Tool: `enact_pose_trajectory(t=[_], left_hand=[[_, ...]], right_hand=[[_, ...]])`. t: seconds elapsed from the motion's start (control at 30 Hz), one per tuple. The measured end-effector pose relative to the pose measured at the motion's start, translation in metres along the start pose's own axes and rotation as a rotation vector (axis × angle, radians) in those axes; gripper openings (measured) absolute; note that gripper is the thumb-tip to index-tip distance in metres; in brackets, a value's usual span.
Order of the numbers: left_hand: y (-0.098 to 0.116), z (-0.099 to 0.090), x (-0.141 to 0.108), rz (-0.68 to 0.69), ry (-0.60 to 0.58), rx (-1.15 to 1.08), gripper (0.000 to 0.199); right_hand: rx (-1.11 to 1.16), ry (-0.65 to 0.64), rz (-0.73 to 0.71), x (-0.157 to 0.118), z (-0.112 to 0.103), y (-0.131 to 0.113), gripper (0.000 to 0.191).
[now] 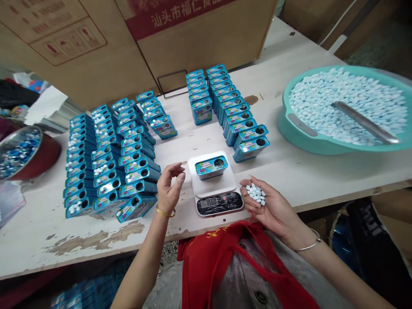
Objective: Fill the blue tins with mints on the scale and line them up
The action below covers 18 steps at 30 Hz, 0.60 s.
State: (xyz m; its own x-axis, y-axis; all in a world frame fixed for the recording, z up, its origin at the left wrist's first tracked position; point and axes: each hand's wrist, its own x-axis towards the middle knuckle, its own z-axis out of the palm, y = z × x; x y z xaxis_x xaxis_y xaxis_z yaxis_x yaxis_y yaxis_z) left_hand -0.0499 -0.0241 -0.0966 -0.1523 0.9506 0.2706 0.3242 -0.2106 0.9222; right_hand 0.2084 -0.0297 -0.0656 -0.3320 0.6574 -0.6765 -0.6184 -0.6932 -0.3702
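Observation:
A blue candy tin with a round hole in its lid rests on the white kitchen scale, whose display seems to read 156.0. Just left of the scale is my left hand, open and holding nothing, its fingers curled and the thumb apart. On the scale's other side my right hand is cupped palm up around a small heap of pale blue candies.
Rows of blue tins stand at the left, some topped with candies; more tins stand behind the scale. A turquoise basin of candies with a metal scoop sits right. A red bowl is far left; a large carton stands behind.

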Motion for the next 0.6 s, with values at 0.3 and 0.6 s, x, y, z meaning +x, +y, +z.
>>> enact_pose_trajectory(t=[0.3, 0.6], left_hand=[[0.009, 0.031, 0.023, 0.221, -0.323, 0.258, 0.057], [0.044, 0.030, 0.029, 0.825, -0.236, 0.840, 0.028]], right_hand=[[0.037, 0.046, 0.052, 0.017, 0.018, 0.014, 0.015], [0.213, -0.001, -0.017, 0.040, 0.035, 0.018, 0.012]])
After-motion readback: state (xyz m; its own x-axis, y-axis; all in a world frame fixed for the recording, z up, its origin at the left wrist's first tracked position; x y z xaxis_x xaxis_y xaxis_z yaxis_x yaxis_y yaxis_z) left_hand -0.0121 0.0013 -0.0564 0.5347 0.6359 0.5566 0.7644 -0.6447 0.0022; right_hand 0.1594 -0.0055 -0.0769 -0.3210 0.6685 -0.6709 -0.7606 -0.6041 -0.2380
